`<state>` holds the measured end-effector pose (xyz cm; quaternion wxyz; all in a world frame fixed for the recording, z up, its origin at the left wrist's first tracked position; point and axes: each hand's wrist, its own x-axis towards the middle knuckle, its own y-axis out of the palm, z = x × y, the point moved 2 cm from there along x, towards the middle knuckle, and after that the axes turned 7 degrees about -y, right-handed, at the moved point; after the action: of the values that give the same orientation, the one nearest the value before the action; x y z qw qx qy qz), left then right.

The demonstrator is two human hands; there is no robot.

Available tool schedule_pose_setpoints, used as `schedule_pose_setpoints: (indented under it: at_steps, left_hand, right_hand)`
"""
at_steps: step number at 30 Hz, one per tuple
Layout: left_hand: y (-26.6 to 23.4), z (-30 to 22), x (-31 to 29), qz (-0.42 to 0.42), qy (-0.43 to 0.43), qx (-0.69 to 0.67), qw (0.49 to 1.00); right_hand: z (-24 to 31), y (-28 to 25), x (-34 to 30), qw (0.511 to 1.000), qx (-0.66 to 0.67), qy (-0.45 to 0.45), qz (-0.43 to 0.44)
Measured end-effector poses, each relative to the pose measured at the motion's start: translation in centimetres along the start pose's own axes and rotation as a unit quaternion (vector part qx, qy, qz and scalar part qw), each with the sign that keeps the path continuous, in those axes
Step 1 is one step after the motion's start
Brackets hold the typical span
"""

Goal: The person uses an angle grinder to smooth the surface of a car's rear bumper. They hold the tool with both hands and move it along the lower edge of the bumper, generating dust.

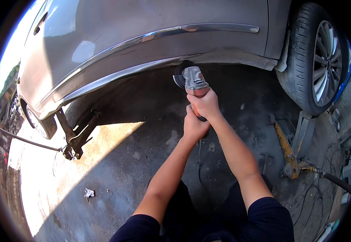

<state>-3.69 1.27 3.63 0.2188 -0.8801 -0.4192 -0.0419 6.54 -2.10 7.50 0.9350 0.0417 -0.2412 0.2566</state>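
Both my hands are closed round an angle grinder (pixel 194 77) with a silver head and an orange and black body. My right hand (pixel 208 104) grips it just behind the head. Farther back and a little lower, my left hand (pixel 194 124) is wrapped round the rear of the body. The grinder's guard (pixel 179 81) points left, and its dark disc is at the lower sill (pixel 175 61) of a grey car (pixel 163 46). I cannot tell whether the disc touches the sill. A dark cord (pixel 200 161) trails down from the grinder toward my legs.
A yellow floor jack (pixel 286 149) with a long dark handle stands by the car's wheel (pixel 318 60) at right. Another jack (pixel 76 139) supports the car at left. A hammer (pixel 266 161), cables (pixel 314 193) and a crumpled white scrap (pixel 89 194) lie on the concrete floor.
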Motion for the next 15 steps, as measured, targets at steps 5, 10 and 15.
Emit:
schedule_pose_setpoints:
  at_steps: [5, 10, 15]
  left_hand:
    - [0.3, -0.3, -0.1, 0.003, -0.001, -0.017, 1.000]
    - [0.9, -0.2, -0.1, 0.011, 0.003, -0.069, 0.998]
    - [0.8, -1.0, -0.4, 0.031, -0.004, -0.114, 0.993]
  right_hand:
    - [1.1, -0.6, -0.3, 0.999, -0.029, -0.009, -0.012]
    - [2.0, -0.7, -0.3, 0.997, -0.079, -0.010, -0.014]
    - [2.5, -0.6, -0.2, 0.992, -0.124, -0.010, 0.007]
